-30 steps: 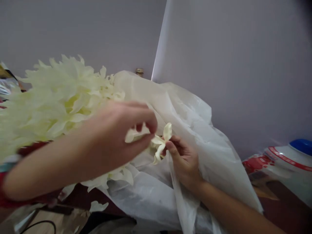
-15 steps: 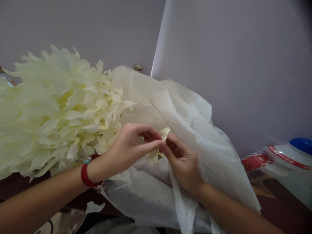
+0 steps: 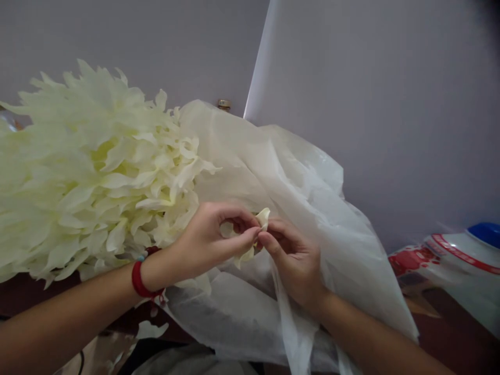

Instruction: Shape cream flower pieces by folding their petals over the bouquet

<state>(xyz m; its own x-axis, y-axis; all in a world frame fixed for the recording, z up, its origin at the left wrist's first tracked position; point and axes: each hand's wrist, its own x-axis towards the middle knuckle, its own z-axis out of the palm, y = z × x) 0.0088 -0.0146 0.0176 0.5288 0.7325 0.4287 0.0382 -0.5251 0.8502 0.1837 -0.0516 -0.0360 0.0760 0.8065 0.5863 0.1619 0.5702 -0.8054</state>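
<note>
Cream petals point(image 3: 264, 216), left hand point(image 3: 219, 234) and right hand point(image 3: 297, 258) pinching, white plastic point(image 3: 347, 255) behind

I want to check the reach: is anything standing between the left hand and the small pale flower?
Nothing visible: the left hand has its fingers on the small pale flower, beside the right hand. The white plastic bag lies beyond, not between.

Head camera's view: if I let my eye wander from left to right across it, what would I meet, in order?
Mass of pale petals → left hand → small pale flower piece at the fingertips → right hand → white container with a blue lid.
</note>
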